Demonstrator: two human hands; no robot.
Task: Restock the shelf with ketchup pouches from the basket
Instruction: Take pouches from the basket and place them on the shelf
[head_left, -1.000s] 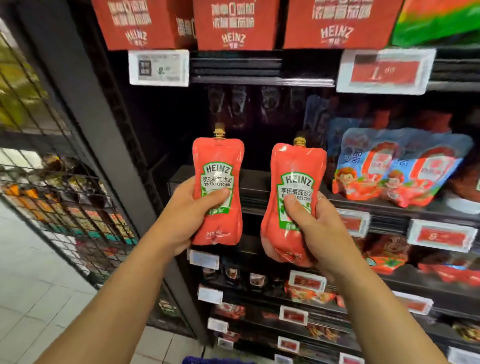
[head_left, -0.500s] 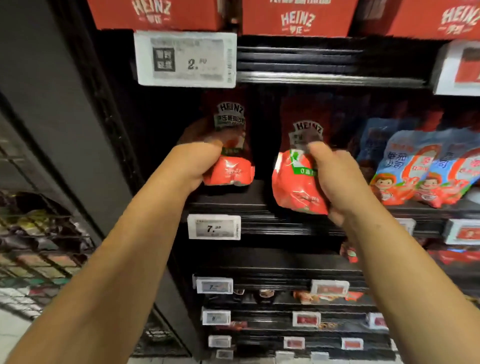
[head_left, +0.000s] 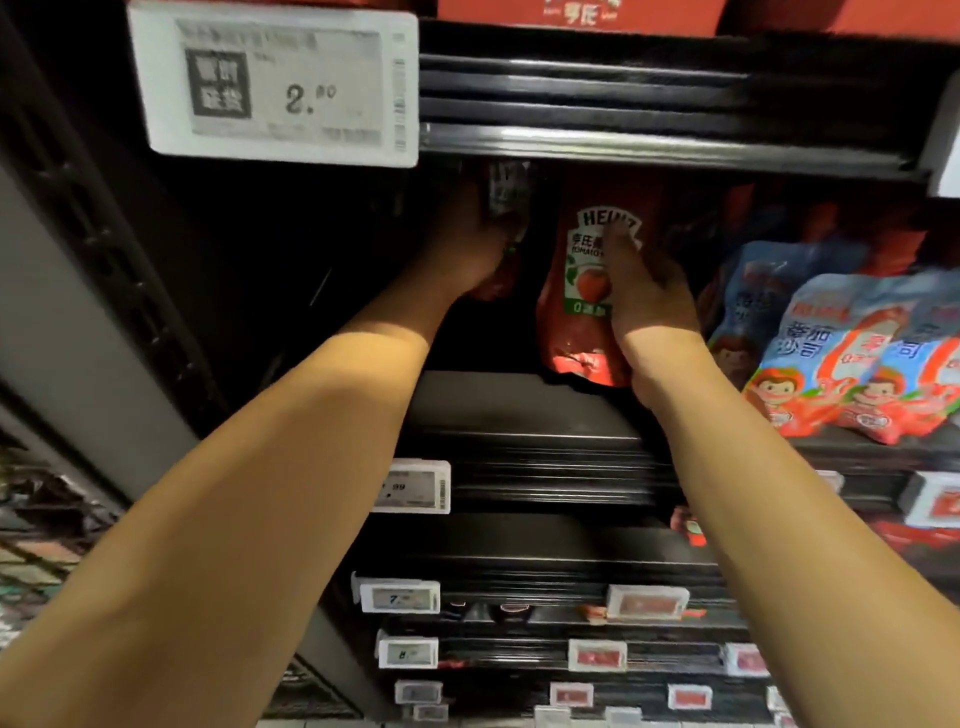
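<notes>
Both arms reach into the dark shelf bay (head_left: 519, 410). My left hand (head_left: 467, 249) grips a red Heinz ketchup pouch (head_left: 506, 208) far back in the shadow, mostly hidden by the hand. My right hand (head_left: 649, 306) holds a second red Heinz ketchup pouch (head_left: 582, 291) upright, its bottom edge at the shelf board, thumb across the label. The basket is out of view.
Blue-and-red sauce pouches (head_left: 841, 358) stand on the same shelf to the right. A large price tag (head_left: 275, 83) hangs on the shelf edge above. Lower shelves carry small price tags (head_left: 413, 486). A grey upright (head_left: 67, 332) bounds the bay on the left.
Both hands have pushed their pouches further up and deeper into the shelf bay. The view has moved closer to the shelf.
</notes>
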